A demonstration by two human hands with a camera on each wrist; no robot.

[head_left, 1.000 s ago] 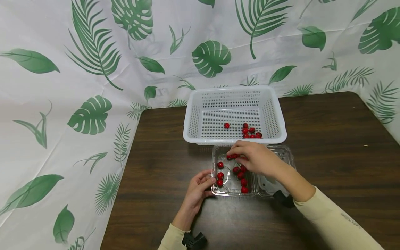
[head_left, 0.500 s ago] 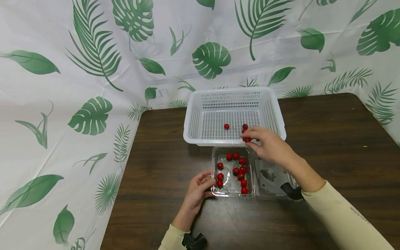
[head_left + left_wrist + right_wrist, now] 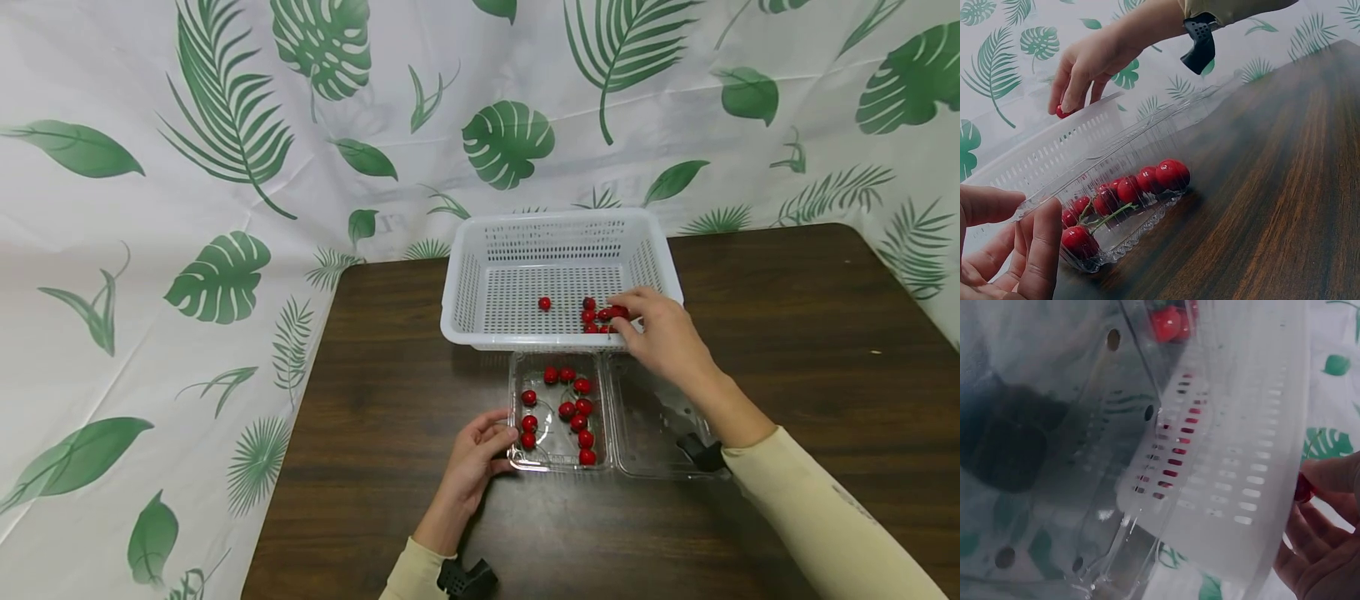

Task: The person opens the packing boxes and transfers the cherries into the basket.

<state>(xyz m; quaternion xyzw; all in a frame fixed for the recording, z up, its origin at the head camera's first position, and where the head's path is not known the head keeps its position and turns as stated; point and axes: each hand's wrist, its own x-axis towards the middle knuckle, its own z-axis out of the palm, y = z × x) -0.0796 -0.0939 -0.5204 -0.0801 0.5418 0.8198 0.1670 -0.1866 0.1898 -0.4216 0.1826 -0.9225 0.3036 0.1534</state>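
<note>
My left hand [image 3: 480, 450] pinches the left rim of a clear plastic clamshell box [image 3: 551, 457] between thumb and fingers, plain in the left wrist view. Several red cherries [image 3: 577, 422] with green stems lie in that box. Over the front right of the white perforated basket [image 3: 480, 340], my right hand [image 3: 667, 337] pinches a cherry [image 3: 1303, 487] between thumb and fingertips. Other cherries [image 3: 588, 317] lie below its fingertips on the basket floor, partly hidden by the hand. One lone cherry [image 3: 544, 303] sits left of them.
The clamshell's open lid [image 3: 645, 433] lies flat to the right of the box, under my right forearm. Both stand on a dark wooden table [image 3: 390, 375], in front of the basket. A white leaf-print cloth [image 3: 420, 167] hangs behind and at the left.
My right hand has left the clamshell and moved back to the basket, then slightly right among the cherries there, lifting one. My left hand has stayed at the box rim.
</note>
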